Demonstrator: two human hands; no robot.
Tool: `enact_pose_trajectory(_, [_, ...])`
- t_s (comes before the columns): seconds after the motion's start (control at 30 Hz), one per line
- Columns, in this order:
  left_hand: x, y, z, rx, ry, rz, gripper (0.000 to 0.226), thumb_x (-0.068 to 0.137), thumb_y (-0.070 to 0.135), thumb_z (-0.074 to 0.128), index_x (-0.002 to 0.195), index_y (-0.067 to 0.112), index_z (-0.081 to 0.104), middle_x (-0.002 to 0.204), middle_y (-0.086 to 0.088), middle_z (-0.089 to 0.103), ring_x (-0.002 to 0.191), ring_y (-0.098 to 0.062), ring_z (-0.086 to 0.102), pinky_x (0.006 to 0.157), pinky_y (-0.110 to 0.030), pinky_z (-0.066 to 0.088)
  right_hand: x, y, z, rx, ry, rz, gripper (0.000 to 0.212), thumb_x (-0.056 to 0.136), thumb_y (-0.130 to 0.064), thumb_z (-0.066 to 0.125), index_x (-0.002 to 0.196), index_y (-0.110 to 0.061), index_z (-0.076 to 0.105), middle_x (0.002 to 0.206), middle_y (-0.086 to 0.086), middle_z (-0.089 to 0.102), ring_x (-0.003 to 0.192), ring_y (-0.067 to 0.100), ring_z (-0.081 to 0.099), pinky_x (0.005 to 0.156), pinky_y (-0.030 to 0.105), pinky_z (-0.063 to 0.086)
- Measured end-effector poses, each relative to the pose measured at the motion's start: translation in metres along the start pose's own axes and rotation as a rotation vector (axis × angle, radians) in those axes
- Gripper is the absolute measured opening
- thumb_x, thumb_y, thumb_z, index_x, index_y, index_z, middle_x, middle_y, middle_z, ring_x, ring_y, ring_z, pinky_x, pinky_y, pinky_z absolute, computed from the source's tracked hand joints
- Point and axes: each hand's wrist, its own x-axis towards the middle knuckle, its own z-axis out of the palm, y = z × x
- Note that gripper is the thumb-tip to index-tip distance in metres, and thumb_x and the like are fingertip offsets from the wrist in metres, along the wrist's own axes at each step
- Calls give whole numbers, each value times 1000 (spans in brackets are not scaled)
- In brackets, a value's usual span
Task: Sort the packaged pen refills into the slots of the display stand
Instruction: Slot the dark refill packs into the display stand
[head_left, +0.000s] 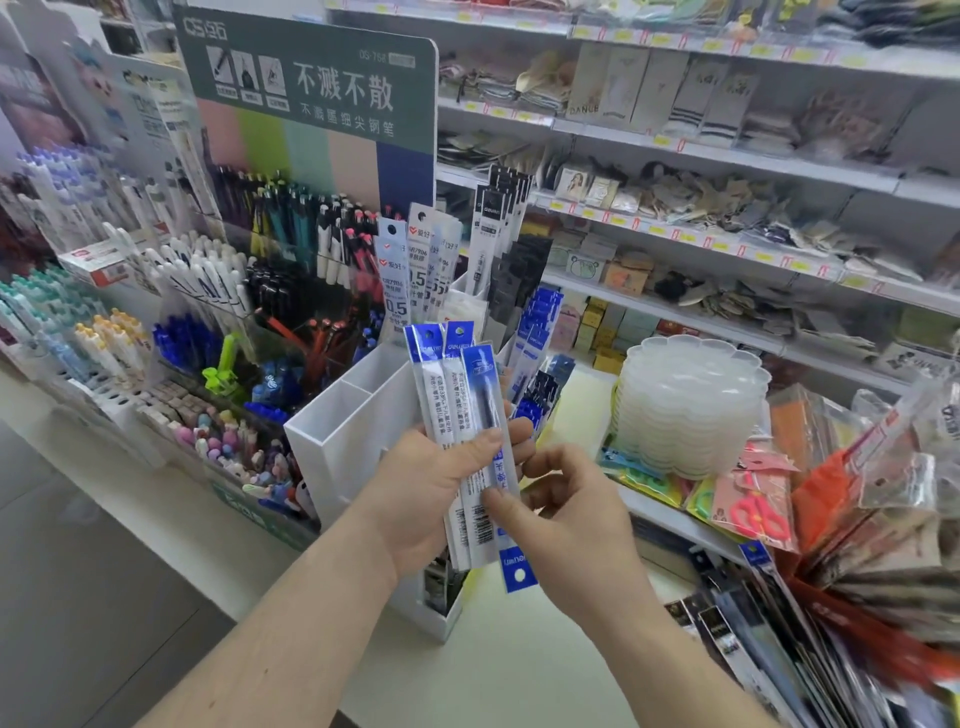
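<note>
Refills (456, 395) fanned in our left hand (426, 483) — right hand (566, 514) pinches one; stand (343, 436) behind, packs there marked "0.5".

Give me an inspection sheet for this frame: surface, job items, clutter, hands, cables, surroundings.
Surface: white counter, bare patch near the camera.
Job's things: blue-topped refill packs fanned in the left hand; white display stand, front slots look empty, rear slots hold packs.
Clutter: stacked clear trays; pink scissors pack; loose dark packs.
Hands: left holds the fan; right hand pinches the frontmost pack.
Cables: nothing seen.
Surroundings: pen racks left, shop shelves behind.
</note>
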Motion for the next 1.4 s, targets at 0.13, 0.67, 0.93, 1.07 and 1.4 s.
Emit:
enact_pose_trajectory(0.13, [0,0,3,-25,-73,-28,30,90,8,56,119,9,65,115,-12,74,106,-24,72,76,-33,61,5,2,-4,48,22,-2,27,78,-12,83,89,-15,59,82,18,67,72,28,66,66,38,60])
enact_pose_trajectory(0.67, [1,10,-2,181,54,-31,35,79,23,69,108,3,66,81,-11,77,68,-21,75,54,-30,58,34,-22,-91,-232,-304,-209,32,89,6,65,80,-24,72,74,-8,71,69,1,61,66,10,45])
enact_pose_trajectory(0.93, [0,6,0,428,-195,-235,35,78,30,72,108,13,73,104,-20,75,86,-32,75,74,-45,63,50,-53,-95,-1072,-337,-441,16,88,-37,67,76,-45,64,73,-31,60,86,-4,50,94,32,22])
enact_pose_trajectory(1.07, [-2,-3,5,441,-188,-164,33,76,34,74,105,17,74,96,-16,77,72,-26,74,56,-33,58,56,-45,-89,-1039,-193,-527,14,86,-37,73,83,-44,61,78,-34,53,97,5,46,86,30,14])
enact_pose_trajectory(1.4, [0,-13,11,394,-73,-68,46,79,34,69,120,13,67,99,-13,77,78,-27,74,68,-40,59,26,4,-42,283,-56,167,17,86,-29,74,96,-16,73,77,-4,68,59,10,54,57,27,40])
